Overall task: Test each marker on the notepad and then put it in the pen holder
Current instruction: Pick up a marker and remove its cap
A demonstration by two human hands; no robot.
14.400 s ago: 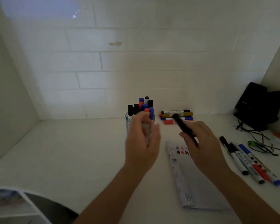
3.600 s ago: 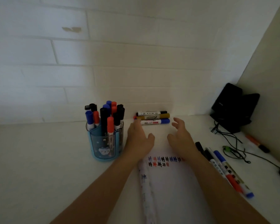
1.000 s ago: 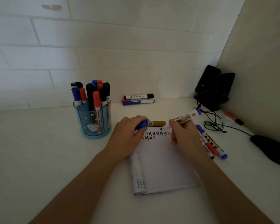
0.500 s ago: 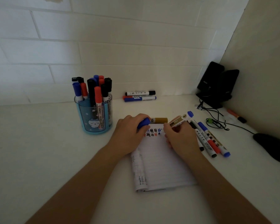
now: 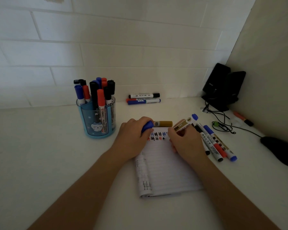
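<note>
Black speakers (image 5: 223,87) in the corner, tangled cables (image 5: 222,128), black mouse (image 5: 281,151), white brick wall (image 5: 123,47)

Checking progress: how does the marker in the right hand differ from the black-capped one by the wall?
The held marker is tilted, tip on the notepad; the black-capped marker lies flat, untouched. The held marker's end is blue, the other's black. Neither is in the pen holder.
</note>
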